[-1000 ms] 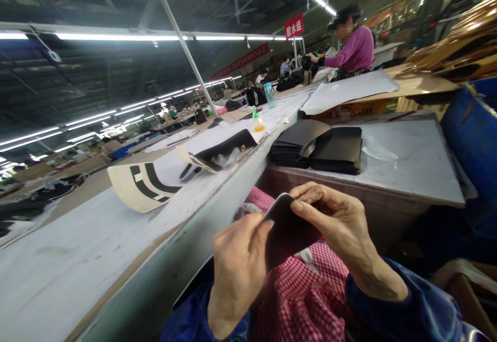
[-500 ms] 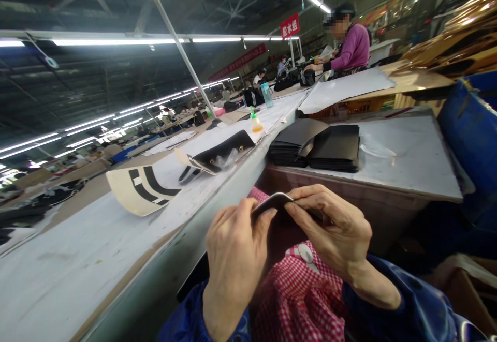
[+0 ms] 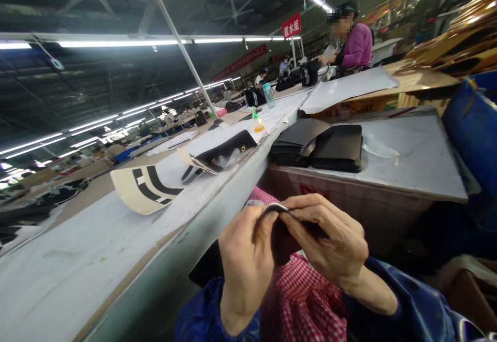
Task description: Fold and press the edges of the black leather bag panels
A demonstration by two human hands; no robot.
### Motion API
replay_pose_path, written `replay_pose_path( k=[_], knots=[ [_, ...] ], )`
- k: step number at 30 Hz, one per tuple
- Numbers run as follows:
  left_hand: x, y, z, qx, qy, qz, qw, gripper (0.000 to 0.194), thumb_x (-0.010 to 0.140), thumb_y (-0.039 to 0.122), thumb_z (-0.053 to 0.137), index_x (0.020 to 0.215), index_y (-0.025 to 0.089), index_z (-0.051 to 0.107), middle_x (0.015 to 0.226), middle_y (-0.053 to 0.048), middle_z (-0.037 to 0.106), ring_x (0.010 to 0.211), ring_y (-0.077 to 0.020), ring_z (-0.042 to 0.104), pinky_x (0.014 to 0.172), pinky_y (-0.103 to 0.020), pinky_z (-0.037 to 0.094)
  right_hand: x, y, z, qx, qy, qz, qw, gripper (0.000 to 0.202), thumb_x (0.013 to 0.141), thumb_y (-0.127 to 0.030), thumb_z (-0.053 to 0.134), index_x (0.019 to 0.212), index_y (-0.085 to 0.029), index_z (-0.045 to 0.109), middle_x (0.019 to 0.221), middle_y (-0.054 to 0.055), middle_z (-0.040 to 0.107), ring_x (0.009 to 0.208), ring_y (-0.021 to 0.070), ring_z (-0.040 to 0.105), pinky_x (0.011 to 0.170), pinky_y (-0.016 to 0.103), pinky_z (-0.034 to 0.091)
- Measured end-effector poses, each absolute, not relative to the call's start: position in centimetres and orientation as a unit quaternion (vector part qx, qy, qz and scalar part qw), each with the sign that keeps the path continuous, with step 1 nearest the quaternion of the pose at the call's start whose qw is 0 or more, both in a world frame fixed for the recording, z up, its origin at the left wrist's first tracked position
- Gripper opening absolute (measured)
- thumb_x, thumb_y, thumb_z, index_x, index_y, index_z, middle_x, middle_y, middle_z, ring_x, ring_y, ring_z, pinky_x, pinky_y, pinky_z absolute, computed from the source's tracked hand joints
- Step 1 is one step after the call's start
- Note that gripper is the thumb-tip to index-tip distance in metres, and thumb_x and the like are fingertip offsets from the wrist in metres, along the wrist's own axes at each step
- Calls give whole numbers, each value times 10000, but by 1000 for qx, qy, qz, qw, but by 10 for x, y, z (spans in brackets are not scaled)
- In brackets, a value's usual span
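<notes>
Two hands, the left hand [image 3: 246, 249] and the right hand [image 3: 330, 238], are closed with pinching fingers on one folded black leather piece [image 3: 285, 228], held over the checked apron [image 3: 303, 295] below the bench [image 3: 407, 161]; a firm crease along the fold seems called for.

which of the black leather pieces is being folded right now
The black piece pinched between left hand and right hand; the stacks lie flat, untouched.
</notes>
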State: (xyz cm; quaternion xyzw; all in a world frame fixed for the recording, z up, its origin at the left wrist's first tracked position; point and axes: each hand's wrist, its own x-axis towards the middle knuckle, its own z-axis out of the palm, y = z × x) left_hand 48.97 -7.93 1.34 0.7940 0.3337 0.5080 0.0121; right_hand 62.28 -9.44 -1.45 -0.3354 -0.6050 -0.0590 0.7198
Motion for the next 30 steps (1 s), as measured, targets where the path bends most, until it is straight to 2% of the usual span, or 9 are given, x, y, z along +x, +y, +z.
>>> replay_pose_path(
  k=[6,10,12,14,19,21,24,27,30],
  knots=[
    [482,-78,9,802,323,503,27,180,929,161,560,756,177,608,632,30,620,588,-103,559,599,-197,451,626,-85,-17,-313,-558,213,739,227,811,-226,734,642,-190,587,743,36,702,659,140,656,594,248,552],
    [479,-75,8,811,316,489,50,182,926,143,557,754,175,608,644,24,617,609,-109,568,599,-203,449,633,-78,-20,-285,-506,364,729,342,705,-371,843,843,-215,572,722,-12,673,587,113,610,535,218,508],
    [479,-75,7,820,301,483,51,163,926,130,557,781,173,617,671,17,627,632,-112,578,613,-209,454,637,-77,-20,-286,-541,351,708,338,745,-408,814,928,-219,601,730,-17,653,598,109,593,546,219,494],
    [480,-74,4,831,282,477,54,169,933,118,543,789,171,614,678,11,624,635,-116,571,625,-220,458,640,-78,-18,-289,-614,280,679,210,849,-395,721,864,-200,646,734,-2,628,637,110,576,580,223,478],
    [484,-70,-3,850,269,452,43,280,944,127,507,674,181,554,644,-12,598,614,-134,536,613,-251,453,639,-82,-15,-310,-683,145,645,238,956,-281,559,740,-184,577,695,-8,556,608,98,496,568,221,420],
    [484,-68,-2,858,260,440,54,263,947,134,498,698,182,570,651,-14,598,617,-136,538,609,-249,452,641,-82,-16,-344,-665,190,635,306,969,-330,528,699,-187,533,649,-20,508,568,94,451,536,222,394],
    [478,-65,3,864,244,429,102,210,960,170,498,781,184,606,681,-5,606,637,-131,545,623,-240,448,652,-78,-18,-337,-630,370,594,401,982,-461,480,689,-191,530,614,-25,511,532,95,468,525,222,422],
    [469,-55,8,829,269,454,185,234,987,265,478,807,192,608,684,12,585,618,-121,518,596,-232,413,665,-66,-20,-306,-652,423,550,364,989,-476,463,897,-182,655,867,47,674,786,157,641,758,275,526],
    [468,-40,10,754,256,526,298,333,997,379,455,740,193,556,641,18,527,611,-127,475,612,-249,394,668,-47,-22,-307,-730,326,516,361,977,-456,503,1187,-199,647,1285,104,616,1204,230,559,1071,380,412]
  ],
)
